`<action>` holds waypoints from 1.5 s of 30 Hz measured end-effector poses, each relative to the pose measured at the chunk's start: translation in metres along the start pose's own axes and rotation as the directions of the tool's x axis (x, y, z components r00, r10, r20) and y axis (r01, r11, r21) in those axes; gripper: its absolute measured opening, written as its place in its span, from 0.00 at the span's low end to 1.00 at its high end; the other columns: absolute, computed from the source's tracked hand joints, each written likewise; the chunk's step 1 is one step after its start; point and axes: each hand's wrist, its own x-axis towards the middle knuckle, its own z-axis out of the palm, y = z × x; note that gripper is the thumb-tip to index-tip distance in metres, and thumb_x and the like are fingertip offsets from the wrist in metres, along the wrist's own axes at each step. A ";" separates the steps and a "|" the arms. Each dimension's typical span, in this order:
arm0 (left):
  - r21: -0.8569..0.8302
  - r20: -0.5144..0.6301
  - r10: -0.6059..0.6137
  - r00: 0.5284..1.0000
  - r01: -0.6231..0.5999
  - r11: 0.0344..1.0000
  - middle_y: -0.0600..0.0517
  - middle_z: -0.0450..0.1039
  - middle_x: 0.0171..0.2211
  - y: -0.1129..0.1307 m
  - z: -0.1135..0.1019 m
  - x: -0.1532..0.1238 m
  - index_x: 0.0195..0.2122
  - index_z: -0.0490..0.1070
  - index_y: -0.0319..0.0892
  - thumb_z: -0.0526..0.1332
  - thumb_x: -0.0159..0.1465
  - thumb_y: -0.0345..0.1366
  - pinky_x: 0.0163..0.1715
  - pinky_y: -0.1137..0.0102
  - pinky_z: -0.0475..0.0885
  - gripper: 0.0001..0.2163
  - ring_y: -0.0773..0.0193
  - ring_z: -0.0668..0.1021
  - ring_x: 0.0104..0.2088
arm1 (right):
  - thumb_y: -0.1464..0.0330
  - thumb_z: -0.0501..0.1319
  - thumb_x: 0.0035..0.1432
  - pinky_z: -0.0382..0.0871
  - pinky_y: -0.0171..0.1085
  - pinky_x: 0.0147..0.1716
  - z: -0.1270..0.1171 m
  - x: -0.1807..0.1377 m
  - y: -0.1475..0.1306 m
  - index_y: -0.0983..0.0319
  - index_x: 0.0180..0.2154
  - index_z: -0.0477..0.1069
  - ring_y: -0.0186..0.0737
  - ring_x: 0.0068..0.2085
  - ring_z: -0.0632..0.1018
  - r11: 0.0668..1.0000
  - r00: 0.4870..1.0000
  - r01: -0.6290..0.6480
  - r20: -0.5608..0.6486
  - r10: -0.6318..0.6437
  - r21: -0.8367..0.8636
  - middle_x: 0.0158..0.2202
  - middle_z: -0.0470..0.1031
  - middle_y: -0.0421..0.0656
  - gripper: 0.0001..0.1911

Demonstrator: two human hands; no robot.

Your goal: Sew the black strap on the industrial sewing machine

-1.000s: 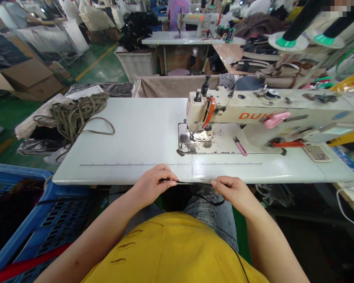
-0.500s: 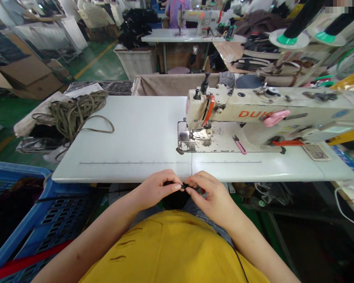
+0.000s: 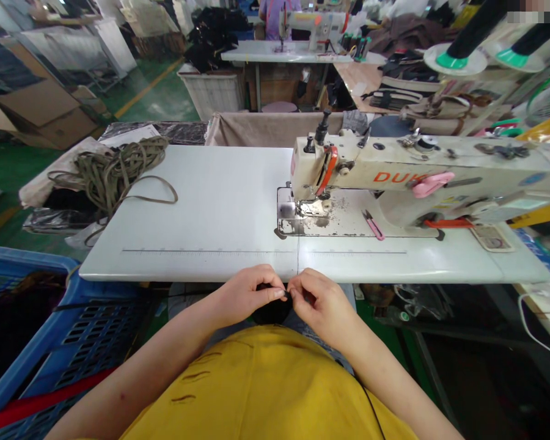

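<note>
At the front edge of the white sewing table [image 3: 201,205], my left hand [image 3: 242,297] and my right hand [image 3: 324,307] meet over my lap. Both pinch a small black strip [image 3: 288,297], mostly covered by the fingers, so its exact kind is unclear. A dark thread [image 3: 298,253] runs from the needle area of the sewing machine [image 3: 394,168] down to my fingers. Pink-handled thread snips [image 3: 374,226] lie on the machine bed, away from both hands. Left of my left hand, a thin black band [image 3: 178,296] stretches toward the blue basket.
The blue plastic basket [image 3: 68,269] stands at the left with dark material inside. A bundle of olive tape [image 3: 114,168] hangs over the table's left end. Thread cones [image 3: 472,30] rise at the right. Behind the table is a fabric-lined bin [image 3: 275,129].
My fingertips have drawn closer together on the black strip, and the right fingers have curled in more. The view has shifted slightly.
</note>
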 end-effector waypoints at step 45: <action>-0.030 0.017 -0.164 0.986 0.165 0.986 0.55 0.69 0.23 -0.014 -0.002 -0.001 0.26 0.73 0.41 0.59 0.66 0.48 0.32 0.70 0.64 0.18 0.64 0.69 0.28 | 0.52 0.56 0.69 0.53 0.34 0.24 0.011 -0.001 0.016 0.56 0.38 0.61 0.33 0.23 0.59 0.757 0.969 -0.214 0.034 0.246 0.617 0.22 0.53 0.30 0.15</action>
